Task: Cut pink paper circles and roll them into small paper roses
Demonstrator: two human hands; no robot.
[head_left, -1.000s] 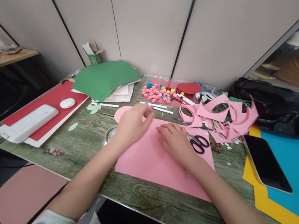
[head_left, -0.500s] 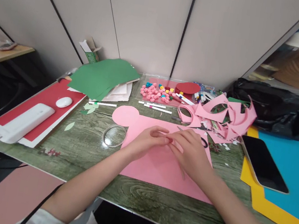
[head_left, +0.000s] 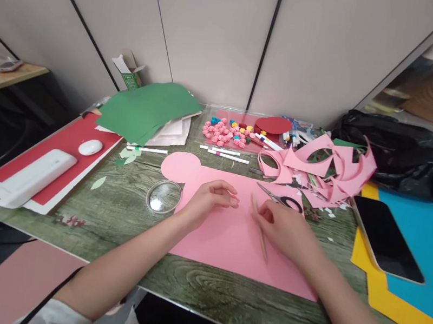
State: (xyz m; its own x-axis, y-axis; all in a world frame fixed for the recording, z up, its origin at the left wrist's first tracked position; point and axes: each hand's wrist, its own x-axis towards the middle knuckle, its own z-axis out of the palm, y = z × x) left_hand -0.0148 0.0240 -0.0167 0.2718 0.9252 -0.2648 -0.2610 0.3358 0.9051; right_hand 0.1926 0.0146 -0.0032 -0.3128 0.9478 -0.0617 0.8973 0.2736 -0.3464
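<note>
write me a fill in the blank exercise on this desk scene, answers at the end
1. The large sheet beneath the left hand and right hand is ____.
2. The thin stick is closer to the ____ hand.
3. The scissors have ____ handles.
4. The phone lies over a yellow sheet and a ____ one.

Missing words: pink; right; black; blue.
</note>
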